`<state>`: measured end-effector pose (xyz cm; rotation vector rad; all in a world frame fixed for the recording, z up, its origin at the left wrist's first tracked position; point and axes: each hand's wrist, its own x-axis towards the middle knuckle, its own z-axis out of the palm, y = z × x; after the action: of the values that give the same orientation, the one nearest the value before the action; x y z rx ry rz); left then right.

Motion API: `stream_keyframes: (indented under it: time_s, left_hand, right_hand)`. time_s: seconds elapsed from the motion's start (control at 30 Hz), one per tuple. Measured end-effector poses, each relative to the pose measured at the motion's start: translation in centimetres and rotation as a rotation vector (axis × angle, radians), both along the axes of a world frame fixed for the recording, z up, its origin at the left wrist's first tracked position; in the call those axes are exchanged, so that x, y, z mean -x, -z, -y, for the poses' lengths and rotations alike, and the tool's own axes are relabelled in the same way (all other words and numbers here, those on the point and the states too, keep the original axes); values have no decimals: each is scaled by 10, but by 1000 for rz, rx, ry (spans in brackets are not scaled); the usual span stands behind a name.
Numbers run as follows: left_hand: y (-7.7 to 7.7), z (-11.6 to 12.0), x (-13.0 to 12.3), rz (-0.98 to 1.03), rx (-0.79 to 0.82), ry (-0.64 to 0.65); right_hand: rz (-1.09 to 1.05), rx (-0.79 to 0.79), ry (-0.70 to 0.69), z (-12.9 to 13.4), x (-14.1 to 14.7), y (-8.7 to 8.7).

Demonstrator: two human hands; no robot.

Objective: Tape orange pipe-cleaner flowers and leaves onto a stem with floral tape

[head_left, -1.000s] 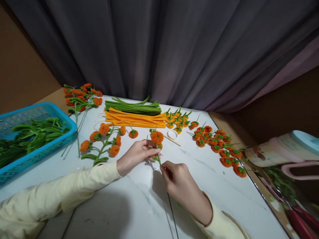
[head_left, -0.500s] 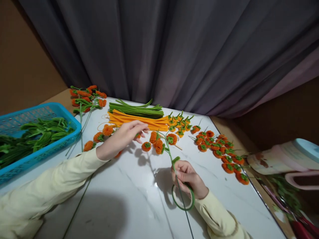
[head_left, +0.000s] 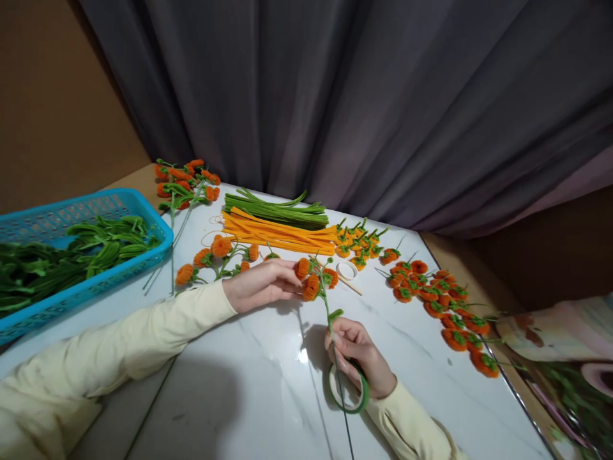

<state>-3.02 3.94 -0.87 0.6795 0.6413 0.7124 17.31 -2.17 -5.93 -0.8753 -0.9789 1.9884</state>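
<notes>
My right hand (head_left: pixel 357 351) pinches the upright green stem (head_left: pixel 326 306) of a branch with small orange fuzzy persimmons (head_left: pixel 311 287) and a short green leaf (head_left: pixel 336 314). A roll of green floral tape (head_left: pixel 364 391) hangs at the same hand, below the fingers. My left hand (head_left: pixel 265 284) is at the left side of the branch top, thumb above and fingers below, closed around the leftmost persimmon, which they hide. Behind this hand lies another branch of orange persimmons (head_left: pixel 221 246) on the white marbled table (head_left: pixel 268 396).
A blue basket (head_left: pixel 163 246) of green fuzzy leaves stands left. Green (head_left: pixel 278 209) and orange pipe cleaners (head_left: pixel 278 231) lie at the back, beside a white ring (head_left: pixel 347 270) and a thin stick (head_left: pixel 350 285). Several loose persimmons (head_left: pixel 454 338) line the right edge, near a pale cup (head_left: pixel 550 329).
My left hand has come down and right from above the table to the branch's persimmons, and its fingers have closed there. My right hand keeps its hold on the stem. The view has shifted slightly.
</notes>
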Motion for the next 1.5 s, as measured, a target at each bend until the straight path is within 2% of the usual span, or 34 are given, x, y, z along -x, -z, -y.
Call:
stream_keyframes:
  time_s: [0.17,0.33,0.57,0.67,0.77,0.87,1.0,1.17,1.4,1.5]
  left_hand:
    - [-3,8,-5,-34,92,-101]
    - [1,15,-8,-86,149,-107]
    - [-11,28,-8,-280,57,-80]
    - [-12,32,-12,-323,-12,-134]
    - [-8,34,-14,-420,-132,-166]
    - [-6,36,-12,-542,-321,-159]
    - [-14,35,-9,-657,-480,-131]
    - [-22,34,-11,-695,-449,-80]
    - [-21,27,-5,-717,-482,-2]
    - [-20,22,0,-670,-406,38]
  right_hand:
    - [97,0,15,0,1,1]
    - [147,22,29,1,2,1]
    - [240,14,12,5,4,-3]
    - [262,-18,17,7,5,-6]
    - [274,-39,28,9,7,-8]
    - [281,-56,30,11,9,-8]
    - [287,-80,22,11,9,-6]
    - [252,-91,3,11,11,-8]
    - [235,-106,13,11,10,-4]
    - [253,-103,12,12,10,-5]
